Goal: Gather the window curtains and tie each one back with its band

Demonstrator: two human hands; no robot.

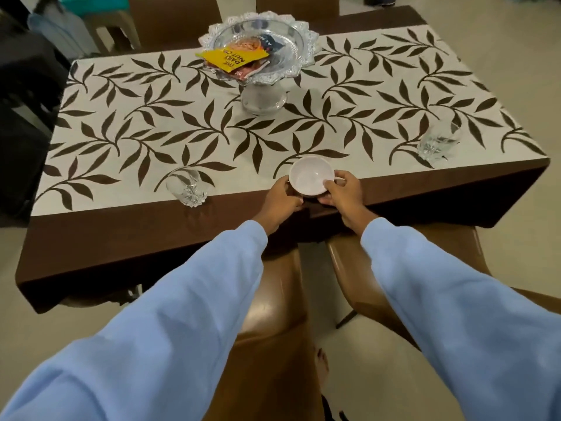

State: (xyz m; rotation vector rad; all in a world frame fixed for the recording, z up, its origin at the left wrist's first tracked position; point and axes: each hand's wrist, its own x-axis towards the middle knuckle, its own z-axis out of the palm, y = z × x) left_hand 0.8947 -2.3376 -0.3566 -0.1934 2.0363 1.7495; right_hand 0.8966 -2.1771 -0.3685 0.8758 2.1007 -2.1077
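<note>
The left grip (280, 197) and right grip (344, 192) both curl around a white cup (309, 177). It is at the near edge of the desk (151, 232).

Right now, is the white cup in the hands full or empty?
Empty. The white cup stands upright and its bare white inside shows all the way down.

A cup (309, 177) sits on the table (121, 129) at the middle of its near edge, with the left hand (280, 202) on its left side and the right hand (344, 194) on its right. A glass (186, 188) stands near left of it, another glass (438, 141) well off to the right. Farther back, at the centre, a footed dish (306, 44) holds packets (236, 59). Two chairs (273, 299) stand side by side before the table's near edge.
</note>
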